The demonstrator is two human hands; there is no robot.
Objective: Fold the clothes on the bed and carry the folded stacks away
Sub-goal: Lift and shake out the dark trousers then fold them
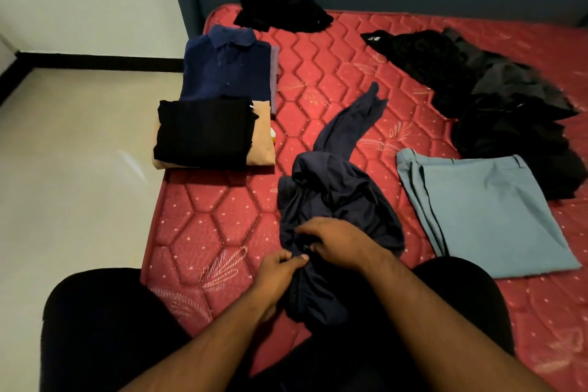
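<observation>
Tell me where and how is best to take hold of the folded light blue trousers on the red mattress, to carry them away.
Probably grip the folded light blue trousers at both long sides, sliding the fingers underneath from left and right. They lie flat, alone on the red quilted mattress, with layered edges at their left side, so support from below should keep the fold together.

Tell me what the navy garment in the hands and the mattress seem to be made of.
Navy garment: thin, smooth fabric, maybe synthetic; it bunches in soft folds with a slight sheen. Mattress: red quilted woven cover, somewhat glossy, with stitched hexagons and a pale woven pattern.
</observation>
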